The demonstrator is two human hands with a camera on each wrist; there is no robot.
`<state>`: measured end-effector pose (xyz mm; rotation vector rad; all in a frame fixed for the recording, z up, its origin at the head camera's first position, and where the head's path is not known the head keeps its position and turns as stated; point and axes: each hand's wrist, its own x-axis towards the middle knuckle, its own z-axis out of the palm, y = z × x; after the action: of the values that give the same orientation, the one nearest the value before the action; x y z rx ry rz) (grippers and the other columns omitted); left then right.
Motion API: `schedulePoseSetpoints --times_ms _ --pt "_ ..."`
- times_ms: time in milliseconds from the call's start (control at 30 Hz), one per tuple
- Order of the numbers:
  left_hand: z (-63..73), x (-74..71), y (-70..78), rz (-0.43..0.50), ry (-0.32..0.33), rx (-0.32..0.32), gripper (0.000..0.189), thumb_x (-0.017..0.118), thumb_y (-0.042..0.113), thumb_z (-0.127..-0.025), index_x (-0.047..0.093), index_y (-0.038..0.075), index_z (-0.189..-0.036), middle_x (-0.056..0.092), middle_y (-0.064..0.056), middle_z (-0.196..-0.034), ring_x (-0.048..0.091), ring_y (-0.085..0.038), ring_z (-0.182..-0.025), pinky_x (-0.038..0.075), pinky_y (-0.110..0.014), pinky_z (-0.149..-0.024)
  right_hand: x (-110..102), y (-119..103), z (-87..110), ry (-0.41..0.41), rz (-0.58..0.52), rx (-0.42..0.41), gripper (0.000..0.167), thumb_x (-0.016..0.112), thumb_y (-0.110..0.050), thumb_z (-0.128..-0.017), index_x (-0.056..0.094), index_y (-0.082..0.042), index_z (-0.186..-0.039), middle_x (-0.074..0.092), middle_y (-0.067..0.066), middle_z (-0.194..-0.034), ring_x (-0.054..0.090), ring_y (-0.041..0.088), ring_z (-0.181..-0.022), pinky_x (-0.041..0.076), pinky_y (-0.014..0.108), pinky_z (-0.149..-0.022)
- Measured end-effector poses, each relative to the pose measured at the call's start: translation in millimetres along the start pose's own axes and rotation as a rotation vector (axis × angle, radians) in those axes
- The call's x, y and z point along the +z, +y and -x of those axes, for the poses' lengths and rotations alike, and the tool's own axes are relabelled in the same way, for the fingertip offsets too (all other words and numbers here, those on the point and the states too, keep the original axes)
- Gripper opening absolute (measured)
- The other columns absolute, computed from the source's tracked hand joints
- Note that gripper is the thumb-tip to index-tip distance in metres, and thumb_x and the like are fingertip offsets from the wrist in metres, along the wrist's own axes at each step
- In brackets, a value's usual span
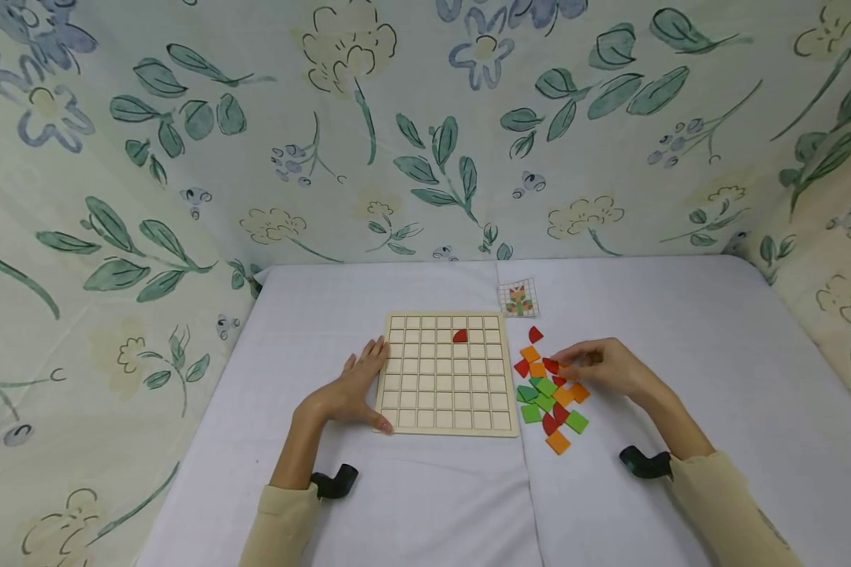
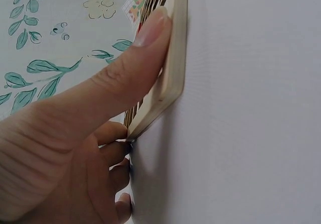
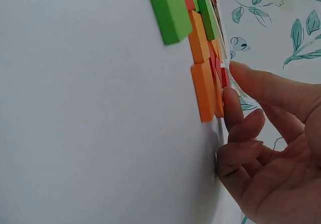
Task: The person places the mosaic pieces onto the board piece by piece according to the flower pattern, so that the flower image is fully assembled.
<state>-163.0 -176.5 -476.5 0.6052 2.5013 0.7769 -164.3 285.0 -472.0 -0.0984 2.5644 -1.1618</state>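
A pale wooden grid board [image 1: 443, 384] lies on the table with one red quarter-circle piece [image 1: 461, 336] in an upper cell. My left hand [image 1: 347, 390] steadies the board's left side, fingers fairly straight along that edge. Its thumb [image 2: 125, 66] presses near the front-left corner. To the right of the board my right hand [image 1: 603, 366] reaches into a scatter of coloured pieces. Thumb and index fingertips pinch a red quarter-circle piece [image 1: 550, 365], seen as a red sliver between them in the right wrist view. Its other fingers [image 3: 238, 156] curl in below.
Several green squares [image 1: 531, 413], orange squares [image 1: 558, 442] and red pieces [image 1: 535, 335] lie loosely right of the board, some overlapping. A small pattern card [image 1: 518, 299] with a gridded flower picture lies behind them. Floral cloth [image 1: 369, 157] hangs behind the white-covered table [image 1: 425, 504].
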Motion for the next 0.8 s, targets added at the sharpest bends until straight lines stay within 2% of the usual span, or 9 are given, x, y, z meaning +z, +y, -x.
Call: schedulePoseSetpoints --times_ms 200,333,567,800 --pt "-0.4 -0.2 -0.7 -0.012 -0.002 -0.005 0.145 0.099 0.036 -0.063 0.002 0.000 -0.165 -0.008 -0.016 -0.174 -0.011 -0.033 -0.163 -0.005 -0.057 -0.132 -2 6 2.1 -0.066 0.004 -0.055 0.024 0.077 -0.014 -0.091 0.080 -0.010 -0.115 0.071 0.011 -0.110 0.048 0.022 -0.091 0.039 0.024 -0.067" --pt "-0.8 -0.1 -1.7 -0.013 -0.003 -0.005 0.146 0.099 0.037 -0.063 0.001 0.000 -0.165 -0.008 -0.016 -0.174 -0.011 -0.033 -0.163 -0.005 -0.057 -0.132 -3 9 0.6 -0.092 0.010 -0.083 0.024 0.078 -0.012 -0.090 0.080 -0.008 -0.113 0.069 0.011 -0.104 0.049 0.021 -0.087 0.038 0.023 -0.064" --pt "-1.4 0.1 -3.2 -0.012 -0.008 -0.003 0.147 0.099 0.038 -0.063 -0.001 0.002 -0.165 -0.010 -0.014 -0.174 -0.013 -0.031 -0.163 -0.006 -0.056 -0.132 1 13 -2.6 -0.064 0.048 -0.110 0.022 0.079 -0.012 -0.090 0.081 -0.010 -0.112 0.067 0.008 -0.097 0.048 0.020 -0.085 0.038 0.023 -0.063" --pt "-1.2 0.8 -3.9 -0.004 0.002 0.005 0.145 0.099 0.037 -0.064 0.002 0.000 -0.165 -0.008 -0.016 -0.174 -0.011 -0.033 -0.163 -0.005 -0.057 -0.132 5 13 -4.5 -0.032 0.055 -0.116 0.021 0.079 -0.012 -0.090 0.081 -0.012 -0.111 0.069 0.007 -0.098 0.049 0.021 -0.085 0.038 0.023 -0.063"
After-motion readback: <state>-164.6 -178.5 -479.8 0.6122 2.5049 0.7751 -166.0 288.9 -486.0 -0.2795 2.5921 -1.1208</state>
